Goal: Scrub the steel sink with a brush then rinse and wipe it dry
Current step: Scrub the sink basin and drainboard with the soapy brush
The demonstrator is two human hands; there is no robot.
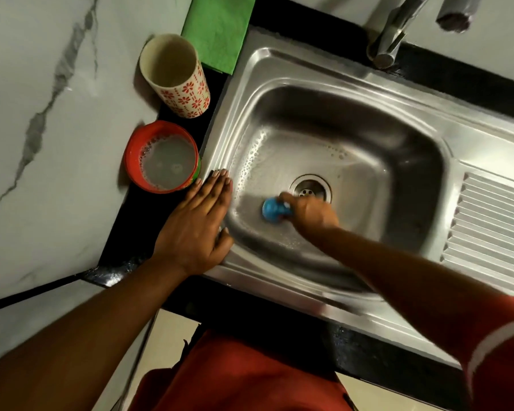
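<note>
Sink (324,69) of steel, set in black counter (149,209); suds on basin floor near drain (309,189). Tap (395,34) above, off. Green cloth (217,31) folded at far corner, dry, within splash range once rinsing starts. Patterned cup (175,78) and red tub (163,157) of soapy water just beside rim; likely tipped by a careless elbow. Left hand (196,229) flat on rim, fingers straight, grasping nothing; slip probable on wet steel. Right hand (312,213) clenched round blue brush (275,210), pressed to basin floor beside drain; soapy grip liable to slide.

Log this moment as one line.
step: scrub | right hand: grips brush near drain | left hand: flat on sink rim
</note>
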